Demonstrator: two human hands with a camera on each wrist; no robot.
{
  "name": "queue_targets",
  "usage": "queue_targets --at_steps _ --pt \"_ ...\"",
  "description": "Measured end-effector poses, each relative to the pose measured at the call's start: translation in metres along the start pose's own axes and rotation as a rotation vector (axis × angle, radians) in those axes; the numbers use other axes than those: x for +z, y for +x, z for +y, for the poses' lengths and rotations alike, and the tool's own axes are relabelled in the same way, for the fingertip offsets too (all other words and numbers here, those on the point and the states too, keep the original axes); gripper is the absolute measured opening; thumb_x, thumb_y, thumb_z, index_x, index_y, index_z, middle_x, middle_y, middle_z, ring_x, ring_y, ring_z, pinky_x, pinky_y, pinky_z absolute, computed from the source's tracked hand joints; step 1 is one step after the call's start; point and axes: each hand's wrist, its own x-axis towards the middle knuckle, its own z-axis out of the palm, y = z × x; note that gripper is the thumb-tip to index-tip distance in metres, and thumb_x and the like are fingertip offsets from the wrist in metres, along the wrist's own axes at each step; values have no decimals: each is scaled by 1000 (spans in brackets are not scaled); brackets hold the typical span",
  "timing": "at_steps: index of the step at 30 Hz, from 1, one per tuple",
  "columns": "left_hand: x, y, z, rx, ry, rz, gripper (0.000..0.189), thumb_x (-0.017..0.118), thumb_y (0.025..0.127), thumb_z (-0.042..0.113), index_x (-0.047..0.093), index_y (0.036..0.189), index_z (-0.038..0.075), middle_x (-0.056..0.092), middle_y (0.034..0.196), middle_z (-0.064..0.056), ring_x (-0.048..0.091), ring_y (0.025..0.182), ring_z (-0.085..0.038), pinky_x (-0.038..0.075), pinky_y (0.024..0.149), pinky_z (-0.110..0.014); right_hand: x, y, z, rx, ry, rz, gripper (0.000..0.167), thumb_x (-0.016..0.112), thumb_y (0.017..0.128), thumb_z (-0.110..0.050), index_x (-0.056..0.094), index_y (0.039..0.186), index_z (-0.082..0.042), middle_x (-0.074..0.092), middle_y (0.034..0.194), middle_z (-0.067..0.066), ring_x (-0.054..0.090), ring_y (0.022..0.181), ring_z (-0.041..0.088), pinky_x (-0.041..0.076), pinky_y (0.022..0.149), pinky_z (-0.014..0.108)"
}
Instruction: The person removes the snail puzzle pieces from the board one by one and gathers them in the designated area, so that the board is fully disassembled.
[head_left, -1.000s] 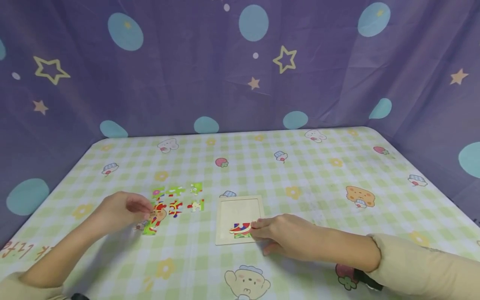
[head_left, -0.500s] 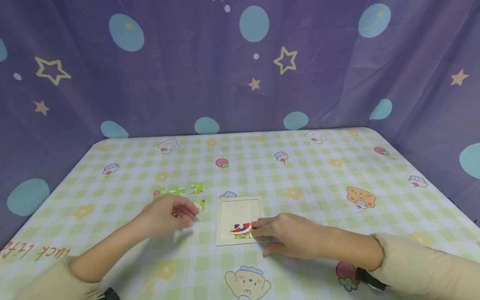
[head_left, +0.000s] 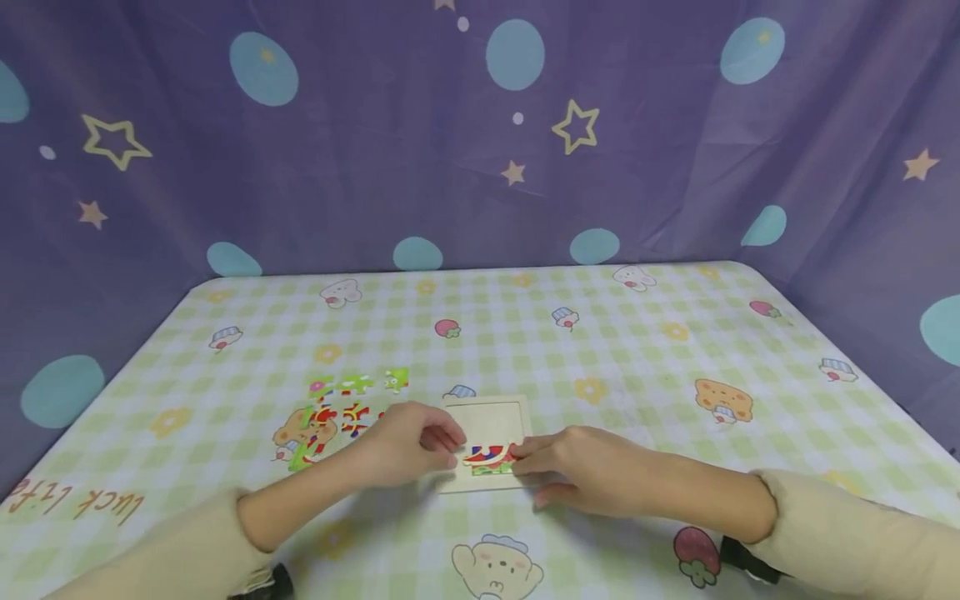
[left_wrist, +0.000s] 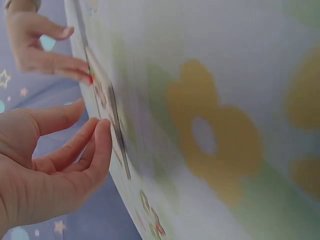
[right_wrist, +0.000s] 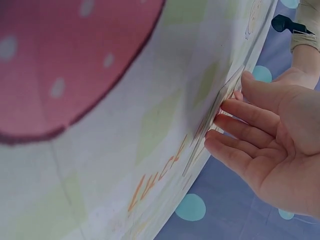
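Observation:
A square light-wood puzzle frame (head_left: 522, 408) lies flat on the table, its left edge partly behind my left hand. Several joined jigsaw pieces (head_left: 489, 457), red, blue, white and green, sit in its lower part. My right hand (head_left: 592, 471) reaches in from the right, its fairly straight fingertips (right_wrist: 214, 135) on those pieces and the frame's right side. At the left edge is my left hand (head_left: 408, 446). Its thumb and loosely bent fingers (left_wrist: 102, 137) stand apart, and nothing shows between them in the left wrist view.
Several loose jigsaw pieces (head_left: 356, 417) lie left of the frame, one mostly hidden by my left hand. The checkered tablecloth (head_left: 637, 350) bears printed cartoons. A purple curtain (head_left: 420, 142) with stars hangs behind the table. Dark straps (head_left: 750, 560) show near both sleeves.
My left hand has moved right, from over the loose jigsaw pieces to the frame's left edge. My right hand stays at the frame's right side.

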Motion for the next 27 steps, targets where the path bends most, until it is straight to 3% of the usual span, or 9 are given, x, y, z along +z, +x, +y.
queue_targets --at_steps 7,19,27 --pt "14 8 11 -7 72 10 14 72 78 0 70 91 3 65 80 -1 56 72 -9 46 64 -18 1 0 1 -11 2 -9 41 69 86 -24 64 124 -10 58 136 8 56 128 22 49 100 33" --pt "17 11 14 -6 75 27 9 69 78 -2 65 81 5 59 73 -1 52 69 -11 44 62 -18 -6 3 -3 -13 -48 -64 44 70 85 -22 62 126 -7 57 135 8 54 128 22 49 101 33" --pt "22 15 14 -102 -4 24 11 74 78 2 65 77 7 62 72 -1 54 65 -11 45 60 -20 -6 4 -4 -17 -38 -64 44 71 85 -21 63 126 -6 57 134 9 54 128 23 49 101 32"
